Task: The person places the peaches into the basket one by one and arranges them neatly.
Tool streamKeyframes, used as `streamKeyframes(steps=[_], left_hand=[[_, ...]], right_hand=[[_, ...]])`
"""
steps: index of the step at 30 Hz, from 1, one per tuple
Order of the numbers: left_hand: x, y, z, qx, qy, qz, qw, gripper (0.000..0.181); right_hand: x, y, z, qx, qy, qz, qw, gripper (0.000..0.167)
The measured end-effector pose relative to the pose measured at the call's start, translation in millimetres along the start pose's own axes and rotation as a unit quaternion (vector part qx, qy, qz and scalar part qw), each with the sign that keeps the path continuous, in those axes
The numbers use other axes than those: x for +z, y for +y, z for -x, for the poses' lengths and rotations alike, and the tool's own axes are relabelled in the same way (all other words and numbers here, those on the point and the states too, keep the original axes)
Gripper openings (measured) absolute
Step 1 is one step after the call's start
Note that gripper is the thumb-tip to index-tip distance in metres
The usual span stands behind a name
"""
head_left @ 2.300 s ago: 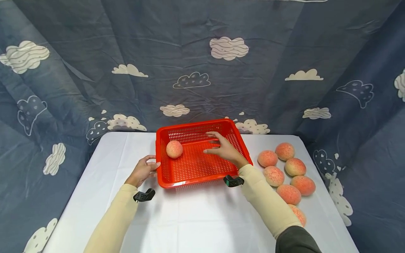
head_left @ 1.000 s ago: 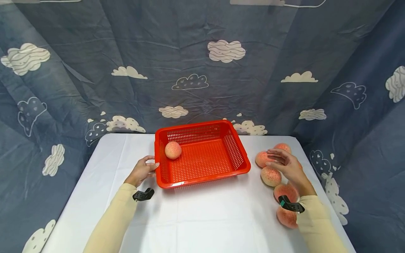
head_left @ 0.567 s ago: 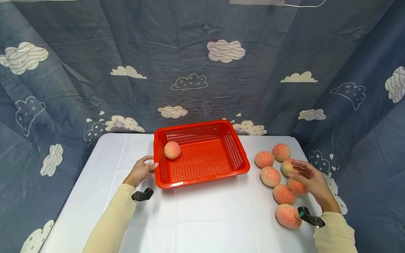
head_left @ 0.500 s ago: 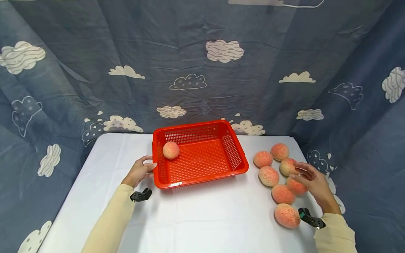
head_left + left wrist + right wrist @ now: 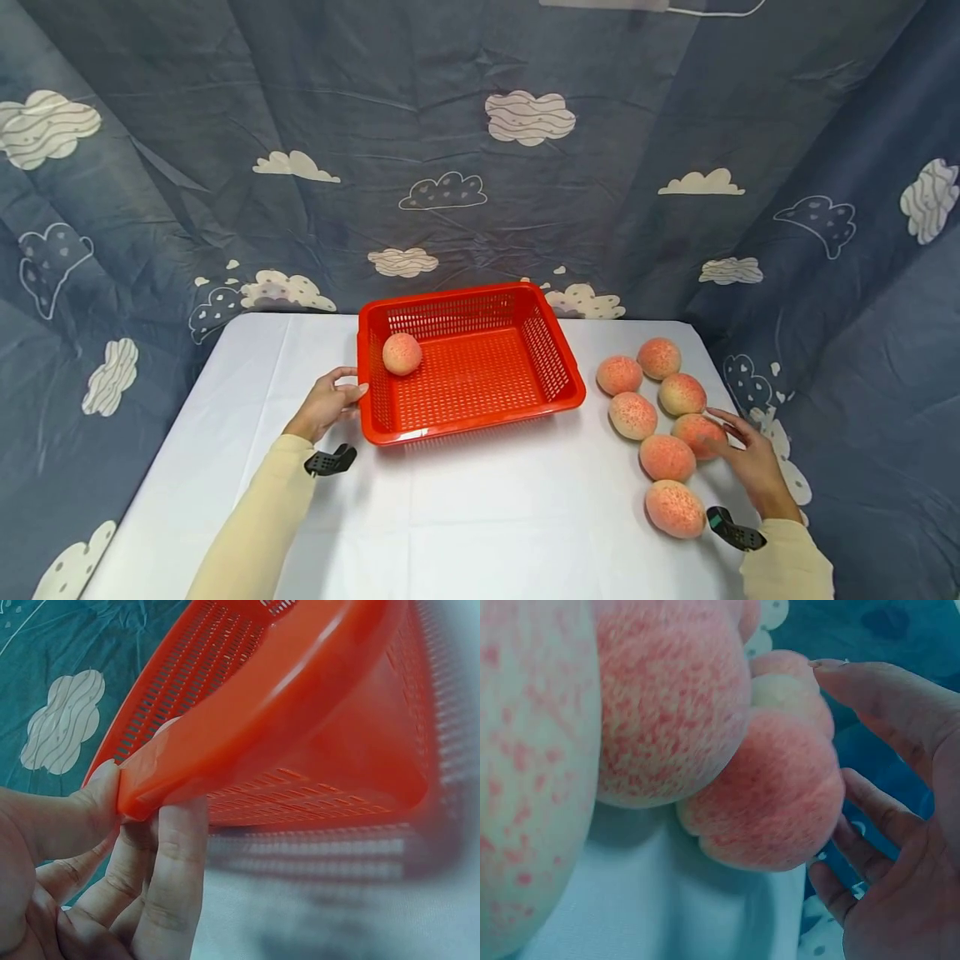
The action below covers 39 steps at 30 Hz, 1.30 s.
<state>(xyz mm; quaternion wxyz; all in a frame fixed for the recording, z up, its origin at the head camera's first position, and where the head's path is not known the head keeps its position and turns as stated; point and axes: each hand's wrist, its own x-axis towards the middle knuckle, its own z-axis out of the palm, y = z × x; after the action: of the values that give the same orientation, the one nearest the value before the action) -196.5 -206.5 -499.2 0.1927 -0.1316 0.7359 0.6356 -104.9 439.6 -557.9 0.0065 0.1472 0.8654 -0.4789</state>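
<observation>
A red plastic basket [image 5: 480,421] with slotted walls stands on the table, one peach [image 5: 402,354] inside near its left wall. My left hand [image 5: 327,404] pinches the basket's left rim. In the left wrist view, thumb and fingers [image 5: 171,862] lie on either side of that red edge. At the right, my right hand [image 5: 750,457] reaches around the outer side of a peach [image 5: 697,435], fingers spread. The right wrist view has that peach [image 5: 776,799] beside the parted thumb and fingers; whether a fingertip touches it I cannot tell.
Several more peaches lie in a cluster on the right, among them a pale one [image 5: 682,393] and the nearest one [image 5: 675,509]. White cloth covers the table [image 5: 480,525]. A dark curtain [image 5: 450,108] with cloud prints hangs behind and at the sides.
My right hand has left the basket's inside, crossed to the peaches on the right, then moved nearer along the cluster's outer side. My left hand has stayed on the rim.
</observation>
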Motion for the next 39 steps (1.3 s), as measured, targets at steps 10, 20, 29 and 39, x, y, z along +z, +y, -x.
streamKeyframes(steps=[10,20,29,39], left_hand=[[-0.5,-0.4,-0.3,-0.003,0.003,-0.001,1.0,0.047],[-0.1,0.0,0.7,-0.004,-0.002,0.005,1.0,0.046],[0.8,0.6,-1.2,-0.008,0.0,-0.005,1.0,0.046],[1.0,3.0,2.2,-0.013,0.003,-0.004,0.9999,0.048]], right_hand=[[6.9,-2.3,0.3,0.074,-0.05,-0.026,0.9957,0.091],[5.4,-12.4,6.6,0.094,-0.075,-0.021,0.9926,0.097],[5.9,-13.0,10.2,0.106,-0.021,-0.02,0.994,0.092],[0.4,5.4,6.4,0.132,0.019,-0.018,0.9909,0.096]])
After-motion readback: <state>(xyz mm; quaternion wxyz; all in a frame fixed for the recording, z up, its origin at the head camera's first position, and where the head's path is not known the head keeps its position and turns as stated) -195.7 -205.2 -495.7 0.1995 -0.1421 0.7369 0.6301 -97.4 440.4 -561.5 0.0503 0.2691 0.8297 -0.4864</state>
